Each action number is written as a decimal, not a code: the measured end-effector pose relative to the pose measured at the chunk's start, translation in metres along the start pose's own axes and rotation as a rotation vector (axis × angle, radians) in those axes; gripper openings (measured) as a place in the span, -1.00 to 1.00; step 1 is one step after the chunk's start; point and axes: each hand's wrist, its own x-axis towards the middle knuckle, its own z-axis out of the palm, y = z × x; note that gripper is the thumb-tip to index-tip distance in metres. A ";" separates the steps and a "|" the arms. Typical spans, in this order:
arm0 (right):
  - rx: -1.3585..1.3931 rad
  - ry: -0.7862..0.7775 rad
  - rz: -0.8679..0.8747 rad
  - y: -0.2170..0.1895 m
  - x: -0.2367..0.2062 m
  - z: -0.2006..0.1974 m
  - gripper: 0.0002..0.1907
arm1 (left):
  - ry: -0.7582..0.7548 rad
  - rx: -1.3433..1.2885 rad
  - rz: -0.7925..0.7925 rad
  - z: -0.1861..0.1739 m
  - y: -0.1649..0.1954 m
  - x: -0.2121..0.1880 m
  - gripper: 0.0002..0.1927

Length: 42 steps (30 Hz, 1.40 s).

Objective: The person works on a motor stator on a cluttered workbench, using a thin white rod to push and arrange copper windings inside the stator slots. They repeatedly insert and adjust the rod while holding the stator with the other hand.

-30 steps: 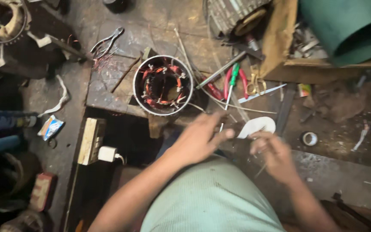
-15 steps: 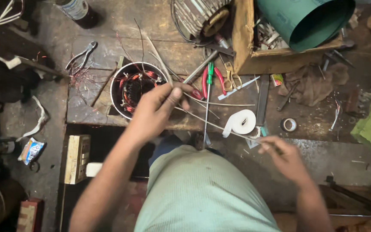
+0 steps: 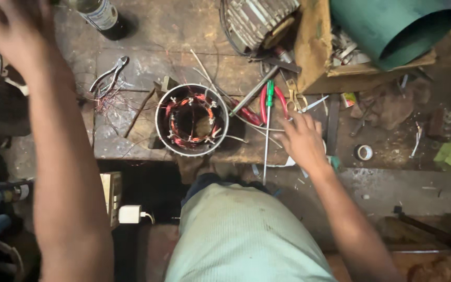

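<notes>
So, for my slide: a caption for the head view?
Right hand over pliers; left hand raised; stator between.

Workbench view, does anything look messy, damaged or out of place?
Yes: loose copper wire lies tangled by the pliers, and stray wires trail from the open motor stator across the bench toward the right hand. Nothing looks spilled.

The left hand has swung off the stator to the far left; the right hand now covers the white roll.
</notes>
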 end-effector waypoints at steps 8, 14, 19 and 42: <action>-0.007 0.012 0.284 0.017 -0.011 0.016 -0.82 | 0.373 -0.101 -0.614 -0.088 -0.034 -0.072 -0.55; 0.819 -0.114 0.787 -0.003 -0.012 -0.056 -0.79 | -0.127 1.230 -0.847 -0.114 0.029 -0.111 -0.54; 0.737 -0.251 0.649 -0.046 -0.014 -0.105 -0.75 | -0.426 1.499 -0.355 -0.074 0.098 -0.128 -0.74; -0.027 0.073 0.257 -0.135 0.052 -0.014 -0.75 | -0.890 0.894 0.195 0.074 -0.053 -0.144 -0.81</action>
